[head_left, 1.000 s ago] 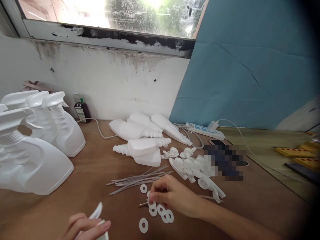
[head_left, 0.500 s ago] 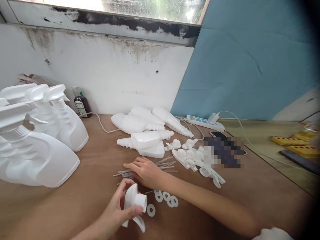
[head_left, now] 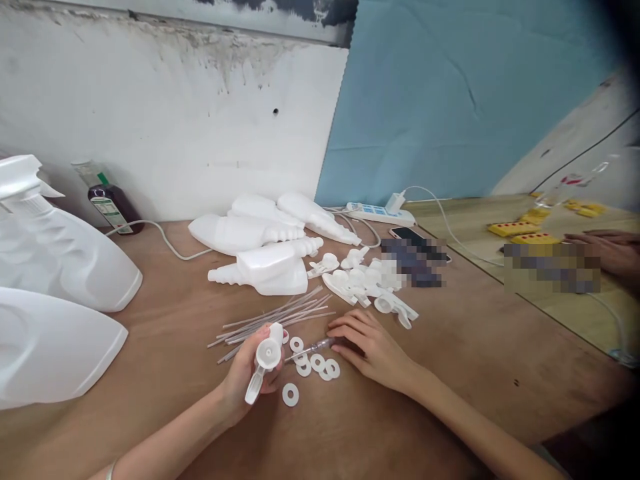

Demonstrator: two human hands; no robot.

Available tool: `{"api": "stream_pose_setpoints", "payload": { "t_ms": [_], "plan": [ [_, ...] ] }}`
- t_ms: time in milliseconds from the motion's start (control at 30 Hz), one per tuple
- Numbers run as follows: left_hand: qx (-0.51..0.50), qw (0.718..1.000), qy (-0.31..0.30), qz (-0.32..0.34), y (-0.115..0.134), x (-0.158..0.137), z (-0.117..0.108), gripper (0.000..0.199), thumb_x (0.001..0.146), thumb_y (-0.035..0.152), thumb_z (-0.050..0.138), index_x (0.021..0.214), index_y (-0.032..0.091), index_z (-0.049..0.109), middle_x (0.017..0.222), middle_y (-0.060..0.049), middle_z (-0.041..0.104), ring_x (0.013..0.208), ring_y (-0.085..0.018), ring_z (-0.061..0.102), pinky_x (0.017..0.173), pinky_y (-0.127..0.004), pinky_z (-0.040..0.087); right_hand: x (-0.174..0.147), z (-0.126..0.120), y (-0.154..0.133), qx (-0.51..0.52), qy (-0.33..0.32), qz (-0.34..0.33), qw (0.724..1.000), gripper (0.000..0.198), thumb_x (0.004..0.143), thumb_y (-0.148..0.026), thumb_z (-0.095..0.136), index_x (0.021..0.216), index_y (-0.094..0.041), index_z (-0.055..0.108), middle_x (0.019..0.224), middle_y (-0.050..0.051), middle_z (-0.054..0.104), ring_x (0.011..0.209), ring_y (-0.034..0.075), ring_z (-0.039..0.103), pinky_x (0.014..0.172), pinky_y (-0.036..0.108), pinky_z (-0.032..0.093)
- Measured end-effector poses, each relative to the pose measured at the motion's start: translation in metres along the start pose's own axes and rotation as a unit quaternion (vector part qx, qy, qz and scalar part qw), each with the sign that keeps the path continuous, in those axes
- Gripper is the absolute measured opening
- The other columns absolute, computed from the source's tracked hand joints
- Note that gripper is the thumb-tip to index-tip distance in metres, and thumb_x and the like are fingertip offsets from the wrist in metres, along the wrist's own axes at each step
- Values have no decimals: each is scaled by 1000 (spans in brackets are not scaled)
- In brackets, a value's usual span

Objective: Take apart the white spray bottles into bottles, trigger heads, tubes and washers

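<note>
My left hand (head_left: 240, 373) grips a white trigger spray head (head_left: 269, 353), its round opening facing up toward me. My right hand (head_left: 367, 343) has its fingers closed at the end of a thin screwdriver (head_left: 320, 345) with a clear handle, low over the table. The screwdriver's shaft points left across several flat white ring washers (head_left: 317, 363). One washer (head_left: 291, 395) lies apart, nearer to me. Just beyond my left hand is a loose bundle of thin dip tubes (head_left: 270, 317).
White empty-looking bottles (head_left: 273, 267) lie in a pile by the wall. More spray heads (head_left: 357, 280) are heaped right of them. Bottles with spray heads (head_left: 65, 247) stand at left, near a dark bottle (head_left: 114, 207). Phone (head_left: 417, 241), power strip (head_left: 380, 213) and another person's hand (head_left: 613, 250) are at right.
My right hand has moved from the dip tubes rightward to the screwdriver. My left hand has turned the spray head so its opening faces up. The view has shifted right and down.
</note>
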State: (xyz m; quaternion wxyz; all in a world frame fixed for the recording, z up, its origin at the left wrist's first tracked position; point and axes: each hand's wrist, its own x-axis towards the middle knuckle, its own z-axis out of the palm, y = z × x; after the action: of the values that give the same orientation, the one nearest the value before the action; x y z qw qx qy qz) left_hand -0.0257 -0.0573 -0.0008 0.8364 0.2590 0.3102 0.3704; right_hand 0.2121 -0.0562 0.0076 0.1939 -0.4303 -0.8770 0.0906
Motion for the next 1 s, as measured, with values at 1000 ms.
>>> {"api": "stream_pose_setpoints", "payload": {
  "t_ms": [1000],
  "plan": [
    [6, 997, 79, 17, -3, 15, -6, 41, 79, 55, 39, 63, 17, 39, 44, 7, 39, 25, -3, 24, 27, -16, 20, 51, -58, -53, 89, 129, -191, 969, 30, 74, -12, 58, 102, -21, 54, 68, 3, 63, 58, 13, 58, 56, 26, 49]
  ]
}}
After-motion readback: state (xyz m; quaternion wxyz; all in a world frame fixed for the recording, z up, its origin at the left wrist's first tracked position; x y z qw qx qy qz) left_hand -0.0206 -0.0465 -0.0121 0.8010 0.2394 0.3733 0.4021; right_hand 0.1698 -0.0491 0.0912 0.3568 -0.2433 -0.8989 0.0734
